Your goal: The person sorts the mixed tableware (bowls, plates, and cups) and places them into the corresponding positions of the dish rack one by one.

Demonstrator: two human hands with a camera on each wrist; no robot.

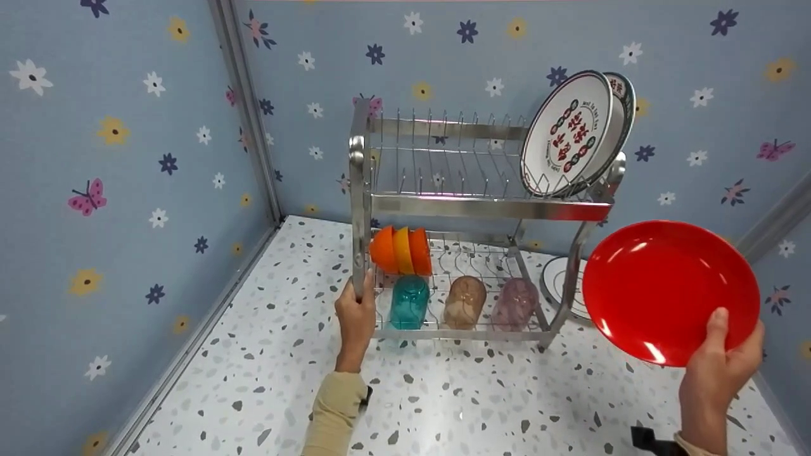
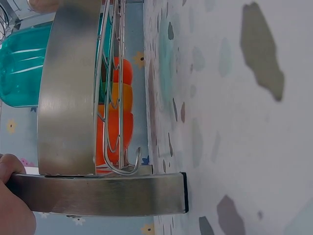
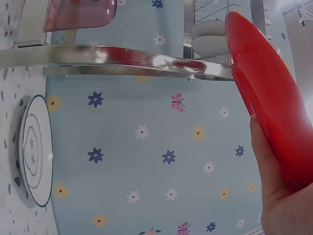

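My right hand holds a red plate by its lower right edge, thumb on the upper face, to the right of a two-tier metal dish rack. The plate's underside faces the right wrist view. At the rack's left side, my left hand grips the lower part of the upright metal leg. Two white patterned plates stand upright at the right end of the top tier. On the bottom tier lie orange and yellow bowls, with a teal glass, an amber glass and a pink glass in front.
A white plate with a dark green rim lies on the speckled table, behind the rack's right leg. Blue flowered panels stand at the left, back and right of the table.
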